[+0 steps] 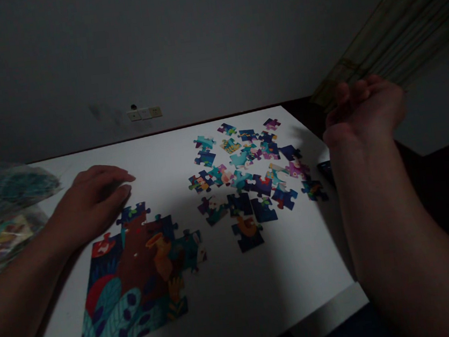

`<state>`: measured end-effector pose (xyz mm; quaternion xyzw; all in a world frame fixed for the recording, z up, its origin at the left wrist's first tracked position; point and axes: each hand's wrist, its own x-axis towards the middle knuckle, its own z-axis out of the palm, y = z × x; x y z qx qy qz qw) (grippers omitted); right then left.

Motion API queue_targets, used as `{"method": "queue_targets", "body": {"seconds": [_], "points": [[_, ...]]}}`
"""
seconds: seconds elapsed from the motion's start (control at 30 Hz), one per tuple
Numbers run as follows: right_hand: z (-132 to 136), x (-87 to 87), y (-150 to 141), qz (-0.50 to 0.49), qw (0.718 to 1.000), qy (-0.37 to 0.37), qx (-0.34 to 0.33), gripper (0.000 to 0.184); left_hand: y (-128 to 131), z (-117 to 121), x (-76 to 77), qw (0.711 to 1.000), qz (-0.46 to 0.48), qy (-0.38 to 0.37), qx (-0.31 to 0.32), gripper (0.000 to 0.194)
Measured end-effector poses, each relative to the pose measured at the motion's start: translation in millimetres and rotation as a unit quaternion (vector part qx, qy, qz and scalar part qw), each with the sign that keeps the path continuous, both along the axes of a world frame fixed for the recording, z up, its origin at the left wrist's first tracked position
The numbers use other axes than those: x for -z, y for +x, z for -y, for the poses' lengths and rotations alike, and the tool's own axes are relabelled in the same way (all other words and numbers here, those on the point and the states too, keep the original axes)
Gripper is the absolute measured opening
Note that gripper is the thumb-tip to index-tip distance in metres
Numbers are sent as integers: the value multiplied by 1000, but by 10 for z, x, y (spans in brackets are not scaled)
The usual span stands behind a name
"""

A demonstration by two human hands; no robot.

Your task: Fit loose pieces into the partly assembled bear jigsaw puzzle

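My left hand rests on the white table just above a partly joined jigsaw puzzle. Its fingers point right, with a small gap between thumb and forefinger and nothing held. The joined part shows a brown shape, an orange vase and blue-green leaves. My right hand is raised beyond the table's right edge, its fingers curled in and no object visible in them. Between the hands lie several loose puzzle pieces, mostly dark blue, teal and purple. One piece with an orange curl lies nearest the joined part's right side.
Clear plastic bags with colourful contents lie at the left of the table. A dark object sits at the right edge, partly behind my forearm. Wall sockets and a curtain are behind. The light is dim.
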<state>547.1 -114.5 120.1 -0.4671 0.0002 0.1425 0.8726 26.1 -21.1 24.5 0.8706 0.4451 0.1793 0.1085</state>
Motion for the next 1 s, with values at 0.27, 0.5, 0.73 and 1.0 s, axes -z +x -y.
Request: {"method": "queue_targets", "body": {"seconds": [0.27, 0.5, 0.73, 1.0], "points": [[79, 104, 44, 19, 999, -13, -49, 29, -16, 2, 36, 1000, 10, 12, -4, 48], [47, 149, 93, 34, 998, -7, -49, 43, 6, 21, -13, 1000, -1, -1, -9, 49], [40, 48, -10, 14, 999, -6, -31, 41, 15, 22, -24, 1000, 4, -1, -5, 52], [-84, 58, 12, 54, 997, -43, -29, 39, -16, -1, 1, 1000, -10, -3, -3, 52]]}}
